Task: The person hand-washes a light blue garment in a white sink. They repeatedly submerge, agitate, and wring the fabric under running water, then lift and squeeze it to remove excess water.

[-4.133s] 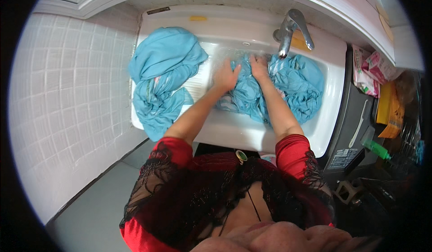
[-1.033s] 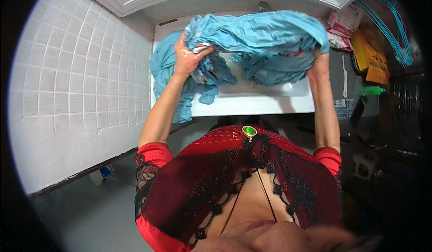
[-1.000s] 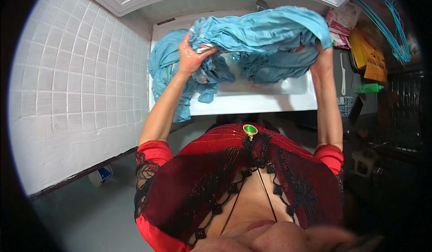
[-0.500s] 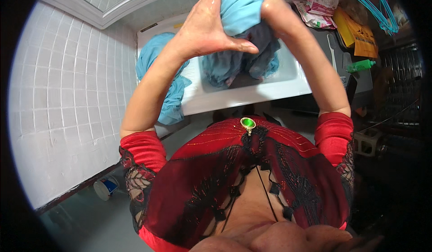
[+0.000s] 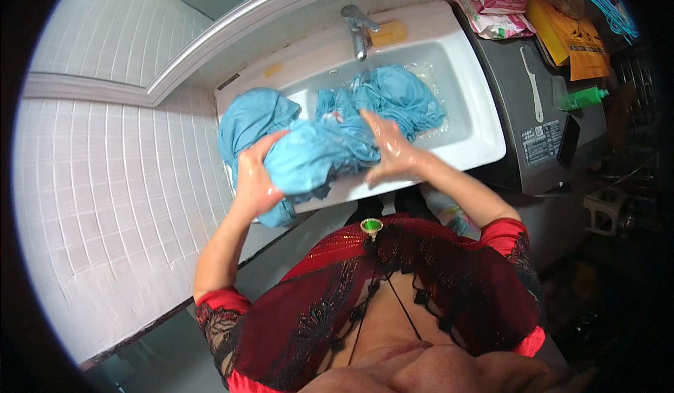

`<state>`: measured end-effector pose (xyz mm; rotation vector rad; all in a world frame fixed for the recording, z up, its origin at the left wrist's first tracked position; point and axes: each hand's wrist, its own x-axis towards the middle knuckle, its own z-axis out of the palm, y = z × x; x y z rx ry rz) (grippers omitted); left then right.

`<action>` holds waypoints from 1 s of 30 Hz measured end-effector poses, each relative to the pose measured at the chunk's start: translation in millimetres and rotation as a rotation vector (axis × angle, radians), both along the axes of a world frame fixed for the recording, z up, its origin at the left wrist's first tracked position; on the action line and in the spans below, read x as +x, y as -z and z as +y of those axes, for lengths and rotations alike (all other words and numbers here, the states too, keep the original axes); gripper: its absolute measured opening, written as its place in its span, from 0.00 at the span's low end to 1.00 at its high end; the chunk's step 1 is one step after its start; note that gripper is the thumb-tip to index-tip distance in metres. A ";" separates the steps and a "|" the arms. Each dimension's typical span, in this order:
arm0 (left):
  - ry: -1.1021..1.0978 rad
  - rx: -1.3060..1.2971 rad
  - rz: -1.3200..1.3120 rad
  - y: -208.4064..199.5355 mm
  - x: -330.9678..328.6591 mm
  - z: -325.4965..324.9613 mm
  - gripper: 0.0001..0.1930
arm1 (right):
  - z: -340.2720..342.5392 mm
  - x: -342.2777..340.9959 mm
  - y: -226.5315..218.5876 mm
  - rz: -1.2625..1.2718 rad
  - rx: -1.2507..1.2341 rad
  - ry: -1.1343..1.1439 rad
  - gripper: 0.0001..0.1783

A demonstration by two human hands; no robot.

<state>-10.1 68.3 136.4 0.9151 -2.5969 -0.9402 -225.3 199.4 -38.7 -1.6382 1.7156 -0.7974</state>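
A wet blue cloth [image 5: 312, 156] is bunched over the front rim of a white washbasin [image 5: 479, 130]. My left hand [image 5: 254, 179] grips its left end. At its right end my right hand [image 5: 394, 149] cups the bundle, thumb and fingers apart around it; that hand looks wet. More blue fabric [image 5: 404, 98] lies in the basin, in shallow soapy water. Another blue heap [image 5: 256, 116] rests on the basin's left ledge, touching the held bundle. Where one cloth ends and another begins is hard to tell.
A chrome faucet [image 5: 359, 31] stands behind the basin. To the right, a dark grey appliance top [image 5: 502, 77] carries a white brush [image 5: 532, 84], a green tube [image 5: 584, 98] and packets [image 5: 500, 21]. A mirror frame [image 5: 210, 24] and a white tiled wall [image 5: 126, 203] border the left.
Both hands have come down from high above the basin toward its front left with the blue cloth, which now lies on the rim. The faucet and the basin's inside have come into sight.
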 end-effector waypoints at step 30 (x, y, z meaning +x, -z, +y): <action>0.259 0.154 1.113 -85.9 -20.7 -75.0 0.12 | -48.4 -135.5 -302.2 -0.207 -0.801 0.266 0.13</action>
